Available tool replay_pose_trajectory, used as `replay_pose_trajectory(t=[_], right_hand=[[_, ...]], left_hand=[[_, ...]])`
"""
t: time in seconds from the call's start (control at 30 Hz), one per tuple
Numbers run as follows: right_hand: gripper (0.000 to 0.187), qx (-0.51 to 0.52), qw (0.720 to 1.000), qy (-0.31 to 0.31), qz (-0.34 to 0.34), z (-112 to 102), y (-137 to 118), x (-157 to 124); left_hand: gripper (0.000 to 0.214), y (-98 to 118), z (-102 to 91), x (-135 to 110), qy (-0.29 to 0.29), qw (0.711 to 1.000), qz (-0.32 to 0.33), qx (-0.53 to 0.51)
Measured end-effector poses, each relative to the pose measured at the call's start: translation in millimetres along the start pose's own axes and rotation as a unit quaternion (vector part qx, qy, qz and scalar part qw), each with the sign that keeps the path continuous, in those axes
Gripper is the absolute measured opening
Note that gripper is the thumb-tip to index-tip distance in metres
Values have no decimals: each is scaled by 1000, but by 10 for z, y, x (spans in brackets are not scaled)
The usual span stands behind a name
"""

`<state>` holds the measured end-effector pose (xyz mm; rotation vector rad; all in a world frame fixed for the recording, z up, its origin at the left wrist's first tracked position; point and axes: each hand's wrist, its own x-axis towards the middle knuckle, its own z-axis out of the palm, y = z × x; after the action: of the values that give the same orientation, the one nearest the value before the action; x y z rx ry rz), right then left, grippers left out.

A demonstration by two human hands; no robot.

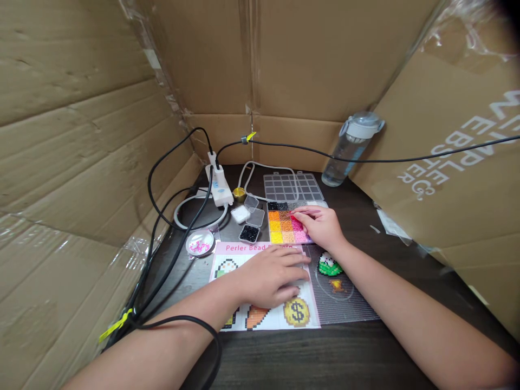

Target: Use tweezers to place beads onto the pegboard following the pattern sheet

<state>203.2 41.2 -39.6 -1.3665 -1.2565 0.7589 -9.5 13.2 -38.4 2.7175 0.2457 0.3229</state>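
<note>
The right hand is pinching something thin over the bead box, just past the paper. The left hand is resting on the paper, fingers spread. Pinching gently should be keeping beads from jumping.

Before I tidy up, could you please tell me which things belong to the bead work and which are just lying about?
Bead work: coloured beads, pattern sheet, mesh board, black beads, pink beads.
Likely just lying about: water bottle, power strip, black cable.
</note>
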Motion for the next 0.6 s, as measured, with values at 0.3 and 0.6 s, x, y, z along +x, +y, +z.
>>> replay_pose_trajectory(t=[0.3,0.6], right_hand=[[22,-12,1000,8,-10,5,-1,6],[22,-14,1000,6,-13,-10,-11,-9]], left_hand=[[32,0,2,-4,-6,1000,-8,4],[31,-1,9,-4,-6,1000,-5,8]])
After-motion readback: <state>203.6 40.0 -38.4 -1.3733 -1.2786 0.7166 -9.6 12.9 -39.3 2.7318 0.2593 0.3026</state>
